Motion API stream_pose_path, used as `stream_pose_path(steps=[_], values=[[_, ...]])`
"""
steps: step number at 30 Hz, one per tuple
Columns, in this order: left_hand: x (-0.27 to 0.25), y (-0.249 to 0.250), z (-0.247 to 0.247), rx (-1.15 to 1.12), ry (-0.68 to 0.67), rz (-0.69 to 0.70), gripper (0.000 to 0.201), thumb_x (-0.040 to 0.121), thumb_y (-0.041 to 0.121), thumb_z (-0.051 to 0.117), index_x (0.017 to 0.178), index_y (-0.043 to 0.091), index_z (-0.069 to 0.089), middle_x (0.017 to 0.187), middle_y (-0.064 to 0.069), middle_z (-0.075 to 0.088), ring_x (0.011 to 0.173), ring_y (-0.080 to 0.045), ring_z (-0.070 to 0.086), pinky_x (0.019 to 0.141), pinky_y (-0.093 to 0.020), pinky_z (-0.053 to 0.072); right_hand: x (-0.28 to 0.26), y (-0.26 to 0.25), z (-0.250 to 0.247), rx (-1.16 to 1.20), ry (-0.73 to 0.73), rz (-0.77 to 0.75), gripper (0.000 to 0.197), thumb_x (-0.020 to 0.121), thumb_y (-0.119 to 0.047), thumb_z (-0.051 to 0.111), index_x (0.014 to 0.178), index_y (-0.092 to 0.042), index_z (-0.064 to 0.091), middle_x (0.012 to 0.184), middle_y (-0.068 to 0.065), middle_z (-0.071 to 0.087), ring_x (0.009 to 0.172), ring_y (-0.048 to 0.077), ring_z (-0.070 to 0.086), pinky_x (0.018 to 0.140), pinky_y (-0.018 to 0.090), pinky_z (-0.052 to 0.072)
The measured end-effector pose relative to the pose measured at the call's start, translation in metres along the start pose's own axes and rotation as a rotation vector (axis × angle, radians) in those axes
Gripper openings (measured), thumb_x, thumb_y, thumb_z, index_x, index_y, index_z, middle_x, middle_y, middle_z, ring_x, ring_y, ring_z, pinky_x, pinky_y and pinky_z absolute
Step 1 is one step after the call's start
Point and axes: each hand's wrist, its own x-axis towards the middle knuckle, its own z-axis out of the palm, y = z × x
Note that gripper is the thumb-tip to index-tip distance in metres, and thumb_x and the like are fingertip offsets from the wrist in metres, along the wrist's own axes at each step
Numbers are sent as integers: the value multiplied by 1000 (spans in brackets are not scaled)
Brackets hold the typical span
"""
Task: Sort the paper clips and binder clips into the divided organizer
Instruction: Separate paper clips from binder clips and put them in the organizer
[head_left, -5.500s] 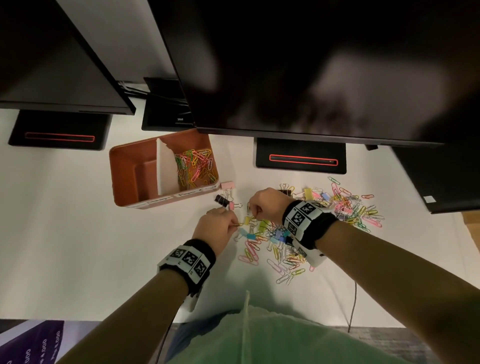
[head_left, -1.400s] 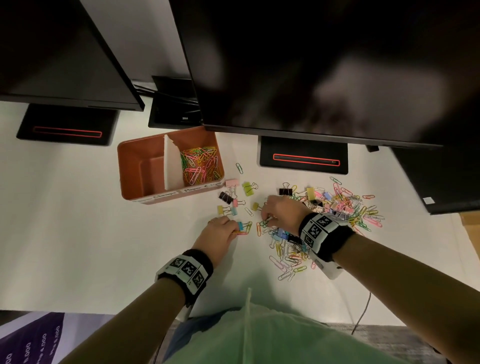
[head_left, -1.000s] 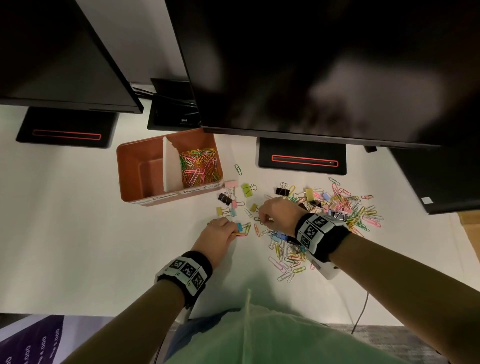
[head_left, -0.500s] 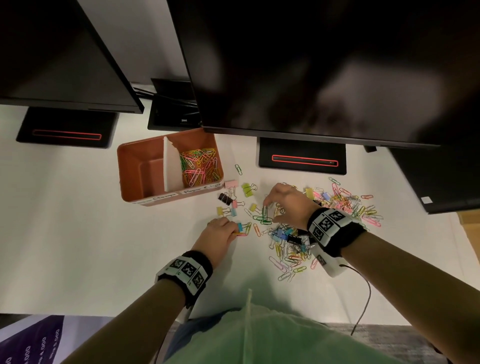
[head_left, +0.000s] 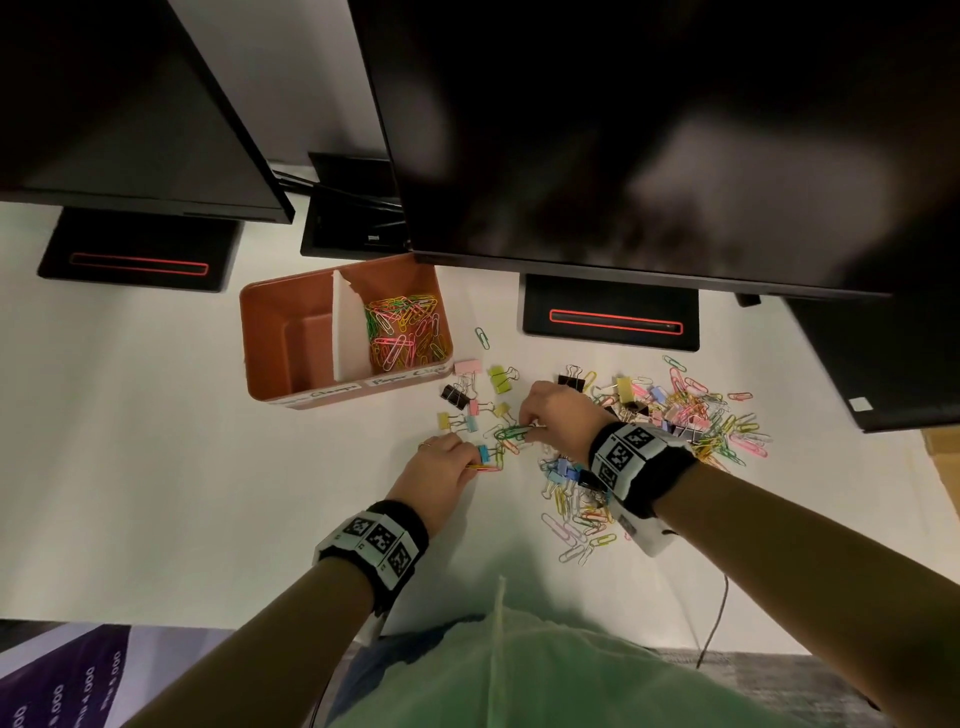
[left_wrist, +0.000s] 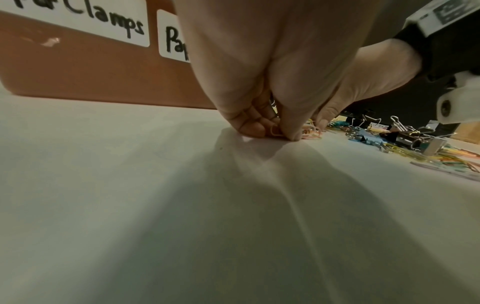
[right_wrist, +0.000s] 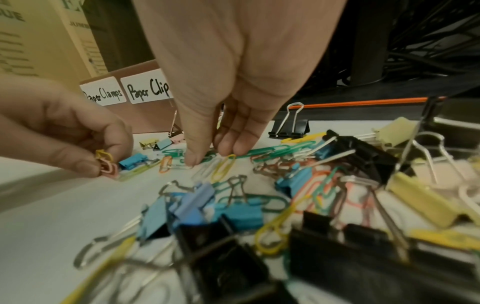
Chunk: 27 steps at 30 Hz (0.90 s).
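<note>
The brown divided organizer (head_left: 270, 384) stands left of centre. Its right compartment holds several coloured paper clips (head_left: 405, 332) and I see nothing in its left one. My left hand (head_left: 475, 465) pinches a small bunch of yellow and pink paper clips (right_wrist: 105, 164) against the table, beside a blue binder clip (right_wrist: 132, 161). My right hand (head_left: 525, 427) reaches down just to the right of it. The thumb and fingertips (right_wrist: 228, 151) touch the table on either side of green paper clips (head_left: 509, 432) that lie flat. A mixed pile of clips (head_left: 675, 415) spreads out to the right.
Loose binder clips (head_left: 457, 397) lie between the organizer and my hands. Dark monitors overhang the table's far side, and a black stand (head_left: 610, 317) sits behind the pile. A cable (head_left: 711, 623) hangs over the near table edge. A cardboard box (right_wrist: 39, 41) stands further left.
My right hand reached out to the pile, then drew back left to the green paper clips. My left hand has stayed put, holding its bunch.
</note>
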Motion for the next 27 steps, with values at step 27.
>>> stream_pose_path(steps=[27], values=[[-4, 7, -32, -186, 17, -55, 9, 85, 13, 62, 92, 9, 66, 91, -5, 60, 78, -14, 53, 75, -28, 47, 2, -19, 1, -135, -64, -50, 23, 90, -14, 45, 102, -8, 64, 101, 10, 60, 95, 27, 57, 81, 36, 48]])
